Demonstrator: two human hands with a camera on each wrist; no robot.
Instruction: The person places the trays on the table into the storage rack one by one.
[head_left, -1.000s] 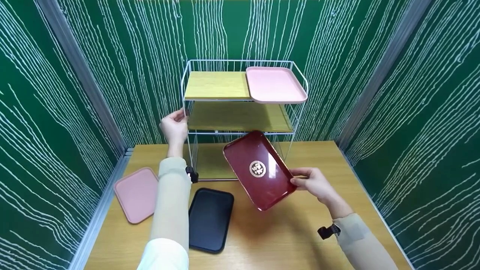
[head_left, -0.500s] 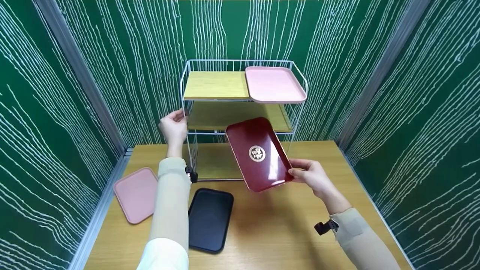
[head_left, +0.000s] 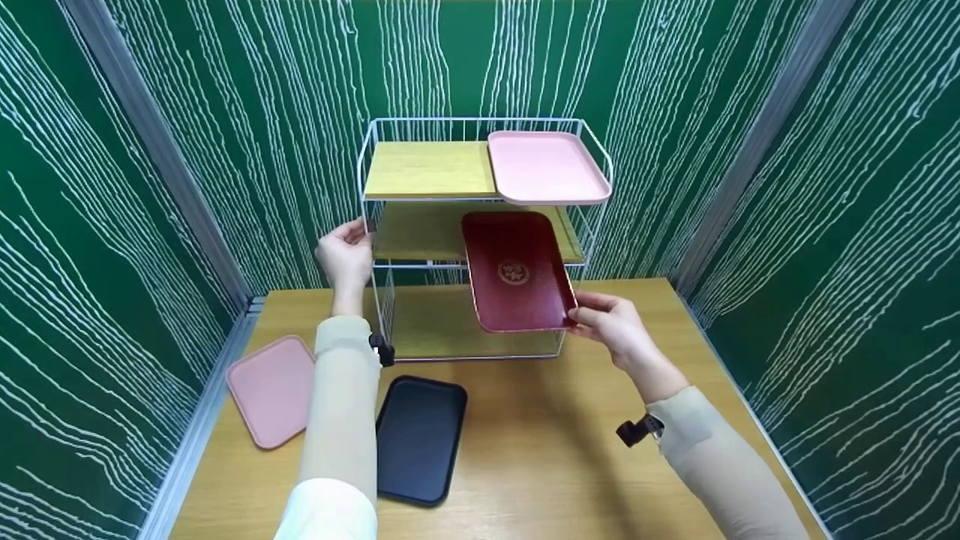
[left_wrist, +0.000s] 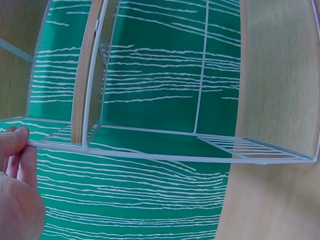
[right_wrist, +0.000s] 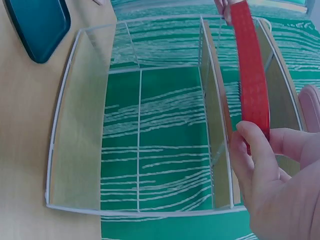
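Pinching dark-red tray (head_left: 519,271), frame center: right grip (head_left: 613,328) | left grip (head_left: 346,256): grasping wire-framed rack (head_left: 431,169), center-left | tray touching middle shelf (head_left: 420,231): unclear

Round gold emblem (head_left: 514,273) on red tray (head_left: 523,301), illegible.

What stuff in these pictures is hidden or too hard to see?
Head view: the beige left sleeve covers parts of the black rectangular tray and the rounded pink tray on the wooden table.
Head view: the shiny red rectangular tray hides part of the wooden middle shelf.
Head view: its round gold emblem is too small and faint to read.
Left wrist: the picture's edge cuts off the left hand.
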